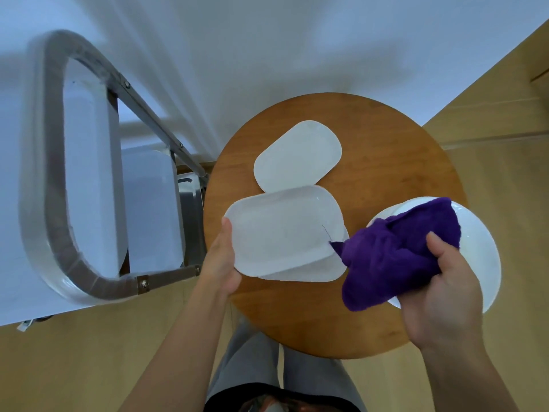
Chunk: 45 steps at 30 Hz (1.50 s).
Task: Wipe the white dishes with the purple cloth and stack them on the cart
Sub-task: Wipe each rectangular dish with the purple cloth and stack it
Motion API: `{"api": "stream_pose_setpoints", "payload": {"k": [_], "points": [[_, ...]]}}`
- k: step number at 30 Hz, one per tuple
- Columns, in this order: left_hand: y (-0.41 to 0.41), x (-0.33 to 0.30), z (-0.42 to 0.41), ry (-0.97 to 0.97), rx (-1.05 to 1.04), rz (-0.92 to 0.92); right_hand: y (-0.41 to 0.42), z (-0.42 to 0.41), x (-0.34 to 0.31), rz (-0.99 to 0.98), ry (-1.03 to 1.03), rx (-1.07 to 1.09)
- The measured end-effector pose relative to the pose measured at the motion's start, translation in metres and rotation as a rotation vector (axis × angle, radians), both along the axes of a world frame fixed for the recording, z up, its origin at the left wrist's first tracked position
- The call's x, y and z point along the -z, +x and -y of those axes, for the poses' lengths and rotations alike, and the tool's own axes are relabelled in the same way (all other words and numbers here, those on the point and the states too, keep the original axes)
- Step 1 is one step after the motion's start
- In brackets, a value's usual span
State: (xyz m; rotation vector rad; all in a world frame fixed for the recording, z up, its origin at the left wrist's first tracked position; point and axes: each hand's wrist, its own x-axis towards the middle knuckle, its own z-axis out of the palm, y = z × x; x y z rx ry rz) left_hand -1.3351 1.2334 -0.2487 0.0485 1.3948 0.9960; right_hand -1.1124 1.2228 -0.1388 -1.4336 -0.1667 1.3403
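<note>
Grey trouser legs (267,361) are standing nearest our lens, below the round wooden surface (386,129). We are gripping a white rectangular dish (282,230) at its left edge with our left hand (221,263), thumb lying on the rim, holding it over a second rectangular dish (323,270) that is peeking out beneath. Our right hand (445,292) is clutching the purple cloth (392,257), whose pointed corner is touching the held dish's right edge. Under cloth and hand, a round white plate (478,242) is overhanging the surface's right rim. Farther back, a third rectangular dish (300,153) is lying flat on the surface. To the left, the cart (53,173) with its metal handle loop is standing just beside the surface, carrying white trays (148,203).
</note>
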Motion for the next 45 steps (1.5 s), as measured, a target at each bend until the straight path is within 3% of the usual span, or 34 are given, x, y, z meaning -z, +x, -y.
{"api": "stream_pose_setpoints", "payload": {"k": [3, 5, 10, 13, 19, 24, 31, 34, 38, 41, 45], "points": [[-0.004, -0.012, 0.004, 0.123, 0.003, 0.101, -0.009, -0.005, 0.008, -0.001, 0.011, -0.038], [0.003, -0.020, 0.003, 0.144, 0.016, 0.092, -0.021, -0.010, 0.022, 0.155, 0.018, -0.114], [0.026, -0.027, 0.006, 0.066, -0.013, -0.045, -0.047, -0.008, 0.068, 1.301, 0.024, -0.839], [0.034, -0.026, 0.009, 0.022, -0.044, -0.099, -0.051, -0.013, 0.079, 1.638, -0.020, -0.862], [0.037, -0.038, 0.003, 0.093, 0.011, -0.127, -0.060, -0.033, 0.078, 1.711, -0.078, -0.677], [0.036, -0.057, -0.004, 0.100, 0.056, -0.189, -0.075, -0.041, 0.073, 1.581, -0.006, -0.780], [0.031, -0.067, -0.011, 0.130, 0.089, -0.124, -0.101, -0.031, 0.057, 1.605, 0.349, -0.863], [0.029, -0.067, -0.007, 0.136, 0.090, -0.011, -0.112, -0.022, 0.053, 1.580, 0.461, -0.965], [0.024, -0.068, -0.001, 0.132, 0.029, 0.179, -0.112, -0.023, 0.048, 1.458, 0.513, -1.103], [0.022, -0.072, -0.003, 0.169, 0.014, 0.224, -0.104, -0.027, 0.039, 1.244, 0.638, -1.041], [0.018, -0.077, -0.008, 0.141, -0.005, 0.238, -0.094, -0.025, 0.033, 1.242, 0.730, -1.116]]}}
